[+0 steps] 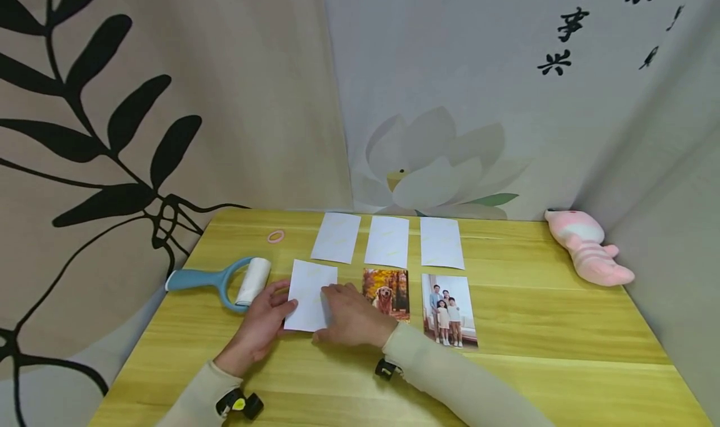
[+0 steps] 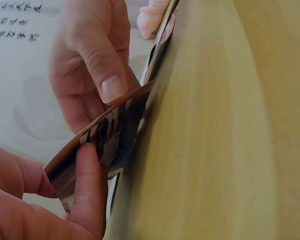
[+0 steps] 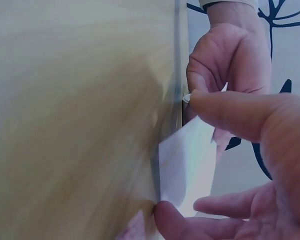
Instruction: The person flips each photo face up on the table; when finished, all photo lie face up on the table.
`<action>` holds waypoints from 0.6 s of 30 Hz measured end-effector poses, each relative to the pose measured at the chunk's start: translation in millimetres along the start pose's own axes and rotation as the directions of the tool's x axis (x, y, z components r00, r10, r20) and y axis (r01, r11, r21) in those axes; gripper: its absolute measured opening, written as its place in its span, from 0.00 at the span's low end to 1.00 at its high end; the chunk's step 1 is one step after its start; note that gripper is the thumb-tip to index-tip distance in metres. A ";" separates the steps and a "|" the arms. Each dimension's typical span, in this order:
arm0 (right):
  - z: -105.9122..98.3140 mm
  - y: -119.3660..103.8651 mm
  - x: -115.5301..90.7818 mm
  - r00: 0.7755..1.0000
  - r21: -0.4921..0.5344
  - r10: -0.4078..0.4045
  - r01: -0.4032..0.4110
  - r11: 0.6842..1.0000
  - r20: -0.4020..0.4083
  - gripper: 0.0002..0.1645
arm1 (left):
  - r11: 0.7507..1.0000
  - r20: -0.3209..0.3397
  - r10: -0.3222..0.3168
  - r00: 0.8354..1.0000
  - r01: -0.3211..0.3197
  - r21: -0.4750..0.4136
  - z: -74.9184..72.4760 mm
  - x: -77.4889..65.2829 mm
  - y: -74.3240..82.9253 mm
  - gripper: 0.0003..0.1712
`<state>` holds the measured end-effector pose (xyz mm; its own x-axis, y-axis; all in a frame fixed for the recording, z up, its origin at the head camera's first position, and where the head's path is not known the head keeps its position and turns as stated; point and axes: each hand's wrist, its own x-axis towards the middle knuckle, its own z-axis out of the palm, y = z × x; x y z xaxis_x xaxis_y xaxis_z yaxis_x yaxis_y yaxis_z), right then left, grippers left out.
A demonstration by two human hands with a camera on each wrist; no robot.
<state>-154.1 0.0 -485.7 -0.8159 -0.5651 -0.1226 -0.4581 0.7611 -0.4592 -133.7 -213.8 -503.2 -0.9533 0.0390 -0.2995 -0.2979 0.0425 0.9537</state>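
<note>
A white-backed photo card [image 1: 307,297] is held low over the table, its picture side facing down and showing as dark printed figures in the left wrist view. My left hand [image 1: 263,319] pinches its left edge, with one finger bent beneath the card [image 2: 107,135]. At the right edge, my right hand [image 1: 355,314] grips the card between thumb and fingers; the thumb [image 2: 112,89] lies against the near edge. Just right of that hand lies a dog photo [image 1: 388,289], partly covered by it. A family photo [image 1: 450,311] lies face up farther right.
Three white cards [image 1: 335,237] lie in a row behind. A blue-handled lint roller [image 1: 208,280] is close to my left hand. A pink ring [image 1: 275,236] lies at the back left, and a pink plush toy [image 1: 587,246] at the right back edge, near the curtain [image 1: 427,95].
</note>
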 end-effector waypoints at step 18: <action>-26.0 10.1 -2.4 0.979 0.367 -0.052 0.124 0.922 -0.200 0.29 | 0.980 -0.049 0.171 0.984 -0.165 0.107 13.8 -7.4 24.3 0.29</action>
<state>-166.0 17.3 -467.1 -0.8448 -0.5292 0.0795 -0.3942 0.5149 -0.7612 -133.1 -199.3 -478.2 -0.9915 -0.0030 -0.1304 -0.1295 0.1424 0.9813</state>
